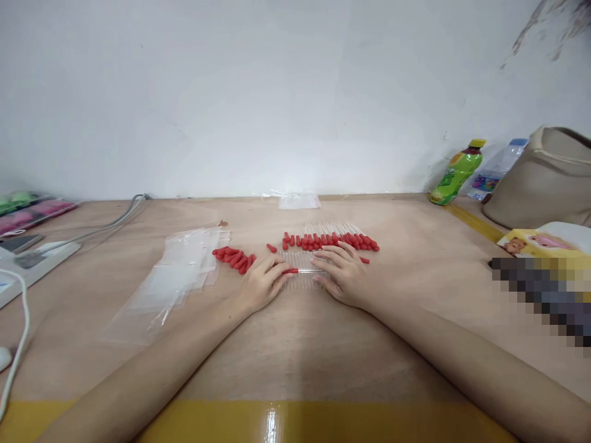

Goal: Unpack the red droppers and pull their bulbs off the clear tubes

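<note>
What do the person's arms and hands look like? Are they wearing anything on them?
The left hand and right hand have no gloves, and I see no rings, watch or bracelets. No sleeves show on the arms. There's a tiny dark spot near the left wrist.

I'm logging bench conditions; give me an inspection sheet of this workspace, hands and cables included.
Surface: light-brown wooden table, glossy yellow strip along the near edge.
Job's things: loose red bulb-ended pieces; row of red bulbs with thin pale stems; slim clear tube with a red end, over other clear tubes.
Clutter: flat clear plastic bags; green bottle with yellow cap, clear bottle with blue cap and beige bag at right.
Hands: left hand pinches the red end; right hand at the tube's other side, grip unclear.
Cables: grey cable to white power strip, white cable; both at left.
Surroundings: white wall, marked at upper right.
</note>
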{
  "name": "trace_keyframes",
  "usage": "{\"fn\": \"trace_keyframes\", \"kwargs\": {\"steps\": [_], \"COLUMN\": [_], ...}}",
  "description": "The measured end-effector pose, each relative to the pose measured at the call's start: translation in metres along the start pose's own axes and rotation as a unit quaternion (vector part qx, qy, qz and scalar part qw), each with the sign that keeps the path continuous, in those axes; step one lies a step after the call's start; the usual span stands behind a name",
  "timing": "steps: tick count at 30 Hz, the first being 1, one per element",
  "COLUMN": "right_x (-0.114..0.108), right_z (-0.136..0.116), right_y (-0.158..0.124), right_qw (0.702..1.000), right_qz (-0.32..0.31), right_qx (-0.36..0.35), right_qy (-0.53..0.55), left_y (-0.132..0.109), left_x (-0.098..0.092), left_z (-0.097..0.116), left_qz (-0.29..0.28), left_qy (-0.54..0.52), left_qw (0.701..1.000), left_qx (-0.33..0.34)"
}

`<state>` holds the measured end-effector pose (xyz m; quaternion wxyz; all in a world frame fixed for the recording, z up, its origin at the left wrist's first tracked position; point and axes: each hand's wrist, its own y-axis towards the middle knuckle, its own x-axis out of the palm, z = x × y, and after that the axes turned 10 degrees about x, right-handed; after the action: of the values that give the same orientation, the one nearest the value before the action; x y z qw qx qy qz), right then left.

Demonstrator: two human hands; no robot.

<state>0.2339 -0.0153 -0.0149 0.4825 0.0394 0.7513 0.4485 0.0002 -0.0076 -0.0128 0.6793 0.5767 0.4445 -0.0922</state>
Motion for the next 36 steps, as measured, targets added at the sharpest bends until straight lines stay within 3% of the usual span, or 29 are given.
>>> {"fn": "trace_keyframes", "kwargs": {"steps": [8, 14, 26, 36], "right_x": [0.002, 0.004, 0.008, 0.005], "right_z": [-0.009, -0.011, -0.014, -0.013], "right_y": [0.003, 0.003, 0.001, -0.001], "right_qw": [1.000, 0.999, 0.990, 0.986], "right_qz": [0.010, -0.002, 0.008, 0.021], "right_qx": [-0.002, -0.016, -0.114, -0.146], "right_qy": [0.026, 0.034, 0.082, 0.073], "left_y": [0.012, 0.012, 0.012, 0.010], "left_x": [-0.003, 0.001, -0.011, -0.015], "left_z": [0.005, 0.005, 0.013, 0.011], "left_qz": [-0.034, -0.013, -0.066, -0.080], "left_qy": [0.043, 0.048, 0.029, 0.019], "left_qw": [0.996, 0.992, 0.988, 0.985], "left_qx": [0.074, 0.112, 0.138, 0.149]}}
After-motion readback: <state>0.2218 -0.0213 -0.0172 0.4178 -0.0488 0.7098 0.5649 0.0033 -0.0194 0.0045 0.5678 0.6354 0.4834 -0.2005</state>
